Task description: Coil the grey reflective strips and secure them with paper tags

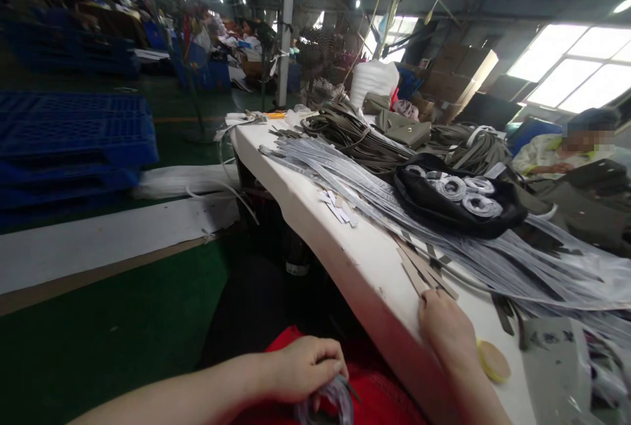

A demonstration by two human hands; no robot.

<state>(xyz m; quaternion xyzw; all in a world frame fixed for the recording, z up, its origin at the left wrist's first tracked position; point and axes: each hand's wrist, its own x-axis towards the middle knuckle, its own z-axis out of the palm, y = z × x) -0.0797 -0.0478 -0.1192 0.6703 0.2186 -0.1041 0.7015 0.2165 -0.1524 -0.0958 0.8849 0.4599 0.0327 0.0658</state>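
My left hand (pixel 308 369) is closed around a coil of translucent strip (pixel 340 402) over my lap, with a short dark end poking out beside the thumb. On the white table (pixel 365 267), my right hand (pixel 446 323) rests with curled fingers at the near ends of several flat beige strips (pixel 419 270). What its fingers grip, if anything, is hidden. Just right of that wrist lies a yellow roll of tape (pixel 493 360). Farther up, a black bag (pixel 458 205) holds several coiled white strips (pixel 480 205). Small white paper pieces (pixel 338 207) lie near the table's edge.
Long translucent strips (pixel 335 172) spread along the table, with dark grey-green straps (pixel 355 133) piled behind. A grey plastic bag (pixel 557 359) lies at the right. Another person (pixel 557 156) sits across the table. Blue pallets (pixel 73 142) stand on the floor to the left.
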